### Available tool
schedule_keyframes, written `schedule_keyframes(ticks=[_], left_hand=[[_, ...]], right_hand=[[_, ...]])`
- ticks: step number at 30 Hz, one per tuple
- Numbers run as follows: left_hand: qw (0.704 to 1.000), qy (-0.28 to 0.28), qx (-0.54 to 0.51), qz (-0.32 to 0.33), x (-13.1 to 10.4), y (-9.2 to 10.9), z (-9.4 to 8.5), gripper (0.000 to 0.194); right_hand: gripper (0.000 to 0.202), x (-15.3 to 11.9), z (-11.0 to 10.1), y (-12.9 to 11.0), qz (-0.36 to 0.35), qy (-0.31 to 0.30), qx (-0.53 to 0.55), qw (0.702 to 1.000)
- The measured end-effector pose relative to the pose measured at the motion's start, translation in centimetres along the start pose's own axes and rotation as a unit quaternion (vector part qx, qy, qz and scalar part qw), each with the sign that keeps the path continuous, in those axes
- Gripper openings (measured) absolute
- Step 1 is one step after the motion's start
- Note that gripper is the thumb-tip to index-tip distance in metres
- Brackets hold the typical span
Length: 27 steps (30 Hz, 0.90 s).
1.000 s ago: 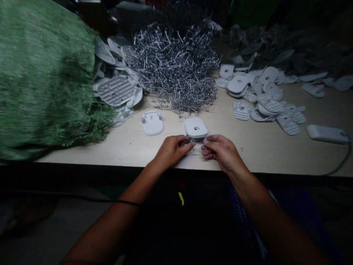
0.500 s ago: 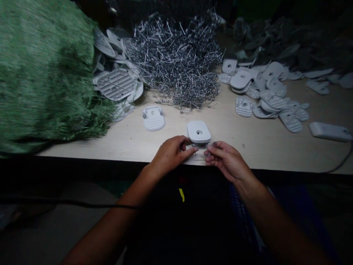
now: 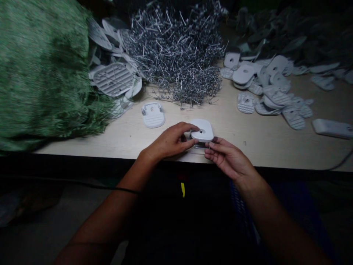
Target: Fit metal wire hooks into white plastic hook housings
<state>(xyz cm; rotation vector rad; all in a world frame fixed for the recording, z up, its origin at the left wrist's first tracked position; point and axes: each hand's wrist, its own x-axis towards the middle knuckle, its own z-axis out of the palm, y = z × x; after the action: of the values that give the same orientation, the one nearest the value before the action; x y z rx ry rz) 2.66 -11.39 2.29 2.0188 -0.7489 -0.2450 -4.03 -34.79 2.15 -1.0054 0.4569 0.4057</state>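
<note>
A white plastic plate with rounded corners and a central hole stands at the table's front edge, its smooth side up. My left hand is closed on its left side, the index finger over the top by the hole and the thumb at the near edge. At the plate's near right corner, my right hand pinches a thin metal wire piece; the fingers partly hide it. Under the plate's near edge shows more thin wire. A similar white plate, ribbed side up with metal springs at two corners, lies farther left.
A heap of metal wire springs lies at the back middle. White plates are piled at the left and right. A green woven sack fills the left side. A white corded bar lies at the right.
My left hand has shifted from the plate's near left corner up onto its top, the index finger now by the hole. My right hand stays at the near right corner.
</note>
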Motion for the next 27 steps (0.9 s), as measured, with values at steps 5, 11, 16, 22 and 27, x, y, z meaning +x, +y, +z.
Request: schedule_keyframes(ticks=[5, 11, 16, 22, 27], left_hand=[[1.0, 0.0, -0.021, 0.015, 0.0, -0.6, 0.2, 0.045], [0.996, 0.083, -0.01, 0.016, 0.4, -2.0, 2.0, 0.037], [0.996, 0.083, -0.023, 0.02, 0.6, -2.1, 2.3, 0.034], [0.99, 0.137, 0.007, 0.009, 0.9, -2.0, 3.8, 0.037], [0.981, 0.193, 0.014, 0.0, 1.6, -1.9, 5.2, 0.031]], right_hand=[[0.047, 0.2, -0.1, 0.1, -0.051, 0.031, -0.019, 0.998], [0.057, 0.3, -1.7, -0.6, -0.132, 0.025, -0.171, 0.976], [0.062, 1.7, -3.2, -1.7, -0.198, -0.02, -0.283, 0.938], [0.046, 3.8, -3.2, -1.5, -0.228, -0.006, -0.303, 0.925], [0.032, 4.5, -2.8, -0.3, -0.316, 0.039, -0.36, 0.877]])
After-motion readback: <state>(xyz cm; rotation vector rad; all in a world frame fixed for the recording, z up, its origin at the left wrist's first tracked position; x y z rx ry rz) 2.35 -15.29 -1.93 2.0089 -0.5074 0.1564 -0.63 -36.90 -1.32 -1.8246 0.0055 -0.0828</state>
